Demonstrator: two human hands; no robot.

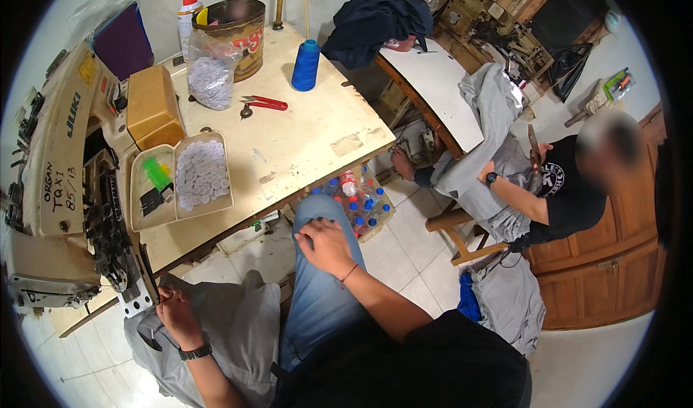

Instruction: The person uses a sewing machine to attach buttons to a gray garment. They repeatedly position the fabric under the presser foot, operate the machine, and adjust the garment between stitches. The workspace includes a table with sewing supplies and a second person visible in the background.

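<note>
My left hand (177,316) is at the front of the Juki sewing machine (59,153), its bent fingers on a grey garment (233,310) by the metal plate at the machine's lower end. The cloth hangs down over my lap. My right hand (325,245) rests on my jeans-clad knee, holding nothing, its fingers somewhat spread. On the table, a two-part tray (230,205) holds white buttons (201,175) on one side and a small green plastic piece (156,174) on the other. Red thread snips (268,103) and a blue thread cone (306,65) stand further back.
A bag of buttons (210,83), a worn bucket (254,42) and a spray can (188,18) stand at the table's back. Bottles with blue caps (370,205) fill a crate under its right edge. A co-worker (568,191) sits at the right with grey cloth and a phone-like object.
</note>
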